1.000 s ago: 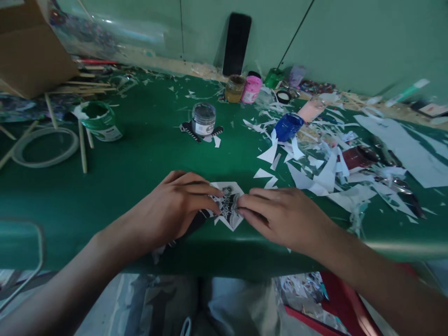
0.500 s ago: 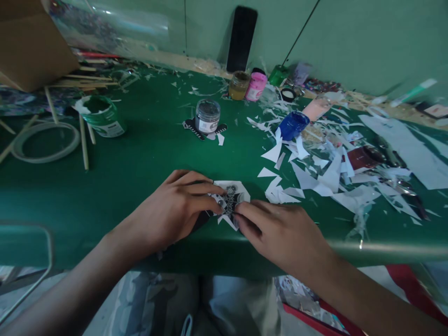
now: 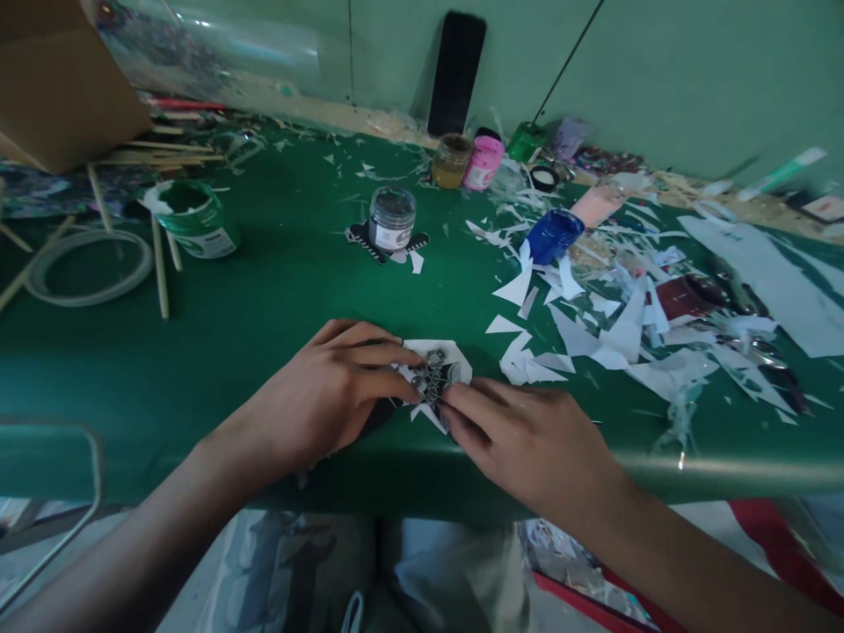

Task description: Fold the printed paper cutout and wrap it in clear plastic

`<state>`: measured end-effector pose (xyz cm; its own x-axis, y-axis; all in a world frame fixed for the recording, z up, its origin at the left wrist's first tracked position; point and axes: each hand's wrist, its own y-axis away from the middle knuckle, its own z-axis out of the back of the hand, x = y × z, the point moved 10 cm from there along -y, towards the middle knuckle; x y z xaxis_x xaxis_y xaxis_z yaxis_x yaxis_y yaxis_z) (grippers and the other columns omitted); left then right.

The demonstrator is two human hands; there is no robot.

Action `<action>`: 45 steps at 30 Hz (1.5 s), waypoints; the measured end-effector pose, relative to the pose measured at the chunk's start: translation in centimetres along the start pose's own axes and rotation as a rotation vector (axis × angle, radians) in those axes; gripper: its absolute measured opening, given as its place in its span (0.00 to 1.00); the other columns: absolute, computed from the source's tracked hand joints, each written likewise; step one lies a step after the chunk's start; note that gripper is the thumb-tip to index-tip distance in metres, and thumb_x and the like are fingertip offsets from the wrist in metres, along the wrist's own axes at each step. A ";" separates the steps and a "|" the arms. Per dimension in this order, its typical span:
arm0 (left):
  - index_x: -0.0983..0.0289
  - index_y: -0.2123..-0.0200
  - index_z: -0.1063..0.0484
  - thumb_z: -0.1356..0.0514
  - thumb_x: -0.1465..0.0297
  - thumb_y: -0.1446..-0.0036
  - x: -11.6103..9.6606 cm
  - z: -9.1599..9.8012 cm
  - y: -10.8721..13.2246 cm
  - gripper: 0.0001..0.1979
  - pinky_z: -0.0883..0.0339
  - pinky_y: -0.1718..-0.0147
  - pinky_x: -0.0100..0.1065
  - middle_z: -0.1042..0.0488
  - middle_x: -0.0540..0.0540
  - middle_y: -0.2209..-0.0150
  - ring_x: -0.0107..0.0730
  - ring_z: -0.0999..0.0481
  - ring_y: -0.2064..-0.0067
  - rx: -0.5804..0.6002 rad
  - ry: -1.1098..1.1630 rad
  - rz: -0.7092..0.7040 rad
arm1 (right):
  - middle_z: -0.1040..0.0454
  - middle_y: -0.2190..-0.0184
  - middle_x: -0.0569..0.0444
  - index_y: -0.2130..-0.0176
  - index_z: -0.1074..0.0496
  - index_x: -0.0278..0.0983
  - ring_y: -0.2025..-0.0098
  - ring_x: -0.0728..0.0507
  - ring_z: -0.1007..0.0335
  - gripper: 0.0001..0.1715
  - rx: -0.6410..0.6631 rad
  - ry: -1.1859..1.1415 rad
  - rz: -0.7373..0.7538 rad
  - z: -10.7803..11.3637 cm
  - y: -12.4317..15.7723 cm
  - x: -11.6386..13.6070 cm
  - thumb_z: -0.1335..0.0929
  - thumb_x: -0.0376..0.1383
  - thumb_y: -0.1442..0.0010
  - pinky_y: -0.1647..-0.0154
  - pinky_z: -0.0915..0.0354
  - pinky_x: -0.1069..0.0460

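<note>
Centrally, black-and-white patterned paper (image 3: 435, 374) held near the green tabletop's (image 3: 290, 281) front edge, pinched by the right hand (image 3: 527, 431), overlaid by the left hand (image 3: 336, 387), its thumb hidden and grip unclear.

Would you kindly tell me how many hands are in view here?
2: the left hand at the left side of the patterned paper, and the right hand at its lower right. No other hand shows.

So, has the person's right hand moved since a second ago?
Yes. The right hand has shifted slightly lower in the view, farther from the blue jar, which has stayed put.
</note>
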<state>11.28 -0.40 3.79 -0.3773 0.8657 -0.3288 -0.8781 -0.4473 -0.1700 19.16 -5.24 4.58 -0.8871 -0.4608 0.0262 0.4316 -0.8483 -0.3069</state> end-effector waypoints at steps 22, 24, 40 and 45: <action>0.48 0.58 0.25 0.50 0.82 0.40 -0.1 0.1 0.0 0.23 0.40 0.47 0.47 0.29 0.44 0.45 0.34 0.34 0.43 0.030 -0.023 0.025 | 0.37 0.80 0.60 0.65 0.31 0.38 0.82 0.51 0.43 0.08 0.143 0.123 0.062 0.0 0.3 0.7 0.38 0.27 0.41 0.83 0.58 0.54; 0.48 0.58 0.25 0.50 0.82 0.40 -0.2 0.1 0.1 0.22 0.40 0.47 0.46 0.29 0.43 0.45 0.34 0.34 0.43 0.021 -0.026 0.017 | 0.37 0.81 0.60 0.66 0.31 0.38 0.83 0.51 0.44 0.09 0.142 0.129 0.046 0.1 0.2 0.8 0.38 0.28 0.41 0.83 0.58 0.54; 0.51 0.53 0.26 0.47 0.68 0.38 -1.9 0.0 1.6 0.14 0.37 0.65 0.43 0.29 0.57 0.58 0.44 0.32 0.57 -0.128 -0.173 0.115 | 0.37 0.80 0.61 0.64 0.32 0.39 0.83 0.51 0.47 0.06 0.080 0.138 -0.031 0.1 1.1 0.4 0.38 0.32 0.38 0.84 0.58 0.56; 0.51 0.54 0.25 0.46 0.68 0.39 -1.6 -0.1 1.7 0.13 0.39 0.66 0.42 0.29 0.56 0.58 0.45 0.32 0.56 -0.139 -0.159 0.128 | 0.37 0.80 0.62 0.66 0.33 0.39 0.84 0.52 0.47 0.06 0.079 0.152 -0.033 0.3 1.3 0.4 0.38 0.32 0.38 0.84 0.57 0.56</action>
<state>10.40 -2.59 3.98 -0.5340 0.8198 -0.2070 -0.7757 -0.5724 -0.2659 19.44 -6.56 4.46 -0.9128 -0.3930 -0.1114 0.4084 -0.8827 -0.2326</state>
